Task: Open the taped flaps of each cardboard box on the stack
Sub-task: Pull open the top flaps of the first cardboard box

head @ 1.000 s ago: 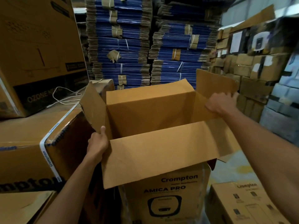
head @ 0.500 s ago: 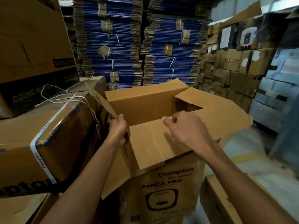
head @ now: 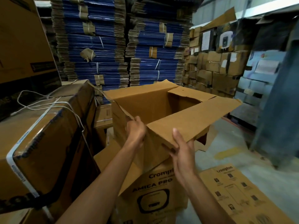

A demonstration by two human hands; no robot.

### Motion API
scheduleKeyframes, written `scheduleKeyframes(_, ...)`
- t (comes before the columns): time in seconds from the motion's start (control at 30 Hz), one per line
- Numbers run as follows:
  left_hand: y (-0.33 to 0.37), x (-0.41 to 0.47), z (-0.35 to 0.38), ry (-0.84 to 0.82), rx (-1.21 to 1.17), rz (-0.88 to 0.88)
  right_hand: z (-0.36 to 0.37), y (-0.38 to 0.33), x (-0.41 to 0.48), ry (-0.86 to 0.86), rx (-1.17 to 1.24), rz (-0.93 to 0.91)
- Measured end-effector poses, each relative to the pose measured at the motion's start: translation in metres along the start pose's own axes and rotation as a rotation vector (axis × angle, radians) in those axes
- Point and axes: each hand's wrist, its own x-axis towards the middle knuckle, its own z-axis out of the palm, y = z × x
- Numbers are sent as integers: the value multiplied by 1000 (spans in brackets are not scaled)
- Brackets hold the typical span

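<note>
The near flap (head: 194,120) has come up from its slope to lie level, and the right hand (head: 182,156) has gone from on top of it to its near edge.
The right hand pinches that edge, thumb above and fingers below; the left hand (head: 135,131) is curled round the near left corner of the open box (head: 142,104), which stands in the middle on a printed carton (head: 153,189). I think the risk is that the flap folds down over the opening if the right hand pushes it far. The left corner looks creased, so a hard pull may tear it. The box seems empty and light, so it may slide off the carton.
</note>
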Motion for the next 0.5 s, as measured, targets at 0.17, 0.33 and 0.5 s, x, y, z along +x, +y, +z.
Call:
scheduleKeyframes(0.17,1,-24,-9,-98,184,120,30,-69,26,-150,-139,26)
scheduleKeyframes(0.33,12,-25,-33,-136,239,163,51,-99,35,-304,-209,39)
scheduleKeyframes(0.5,19,-19,-46,-144,267,249,66,-113,41,-355,-415,-53)
